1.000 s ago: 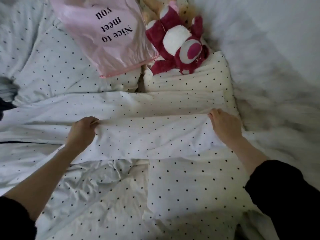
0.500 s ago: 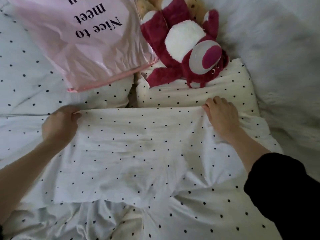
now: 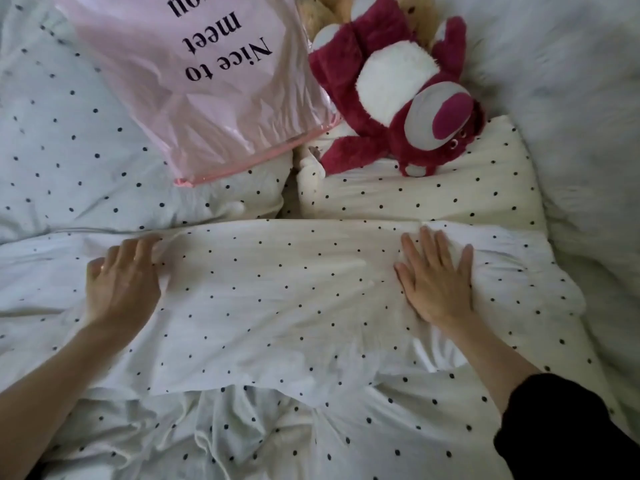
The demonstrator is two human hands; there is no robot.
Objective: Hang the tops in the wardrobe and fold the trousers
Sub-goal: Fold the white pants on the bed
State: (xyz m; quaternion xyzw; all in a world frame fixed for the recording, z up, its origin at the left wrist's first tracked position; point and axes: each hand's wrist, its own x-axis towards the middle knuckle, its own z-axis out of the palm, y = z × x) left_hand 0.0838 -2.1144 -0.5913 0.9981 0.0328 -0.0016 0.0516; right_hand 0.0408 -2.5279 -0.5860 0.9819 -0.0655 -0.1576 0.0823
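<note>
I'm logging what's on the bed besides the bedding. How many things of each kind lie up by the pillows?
Plush toys, red and white: 1
Pink plastic bags with print: 1
Dotted pillows: 2
Total: 4

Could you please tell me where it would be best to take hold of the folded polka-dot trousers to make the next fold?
Probably the near hem of the polka-dot trousers, coming from the person's side: that edge lies loose and slightly raised over the bedding, so fingers can slip under. The left hand and right hand lie flat near the far fold.
</note>
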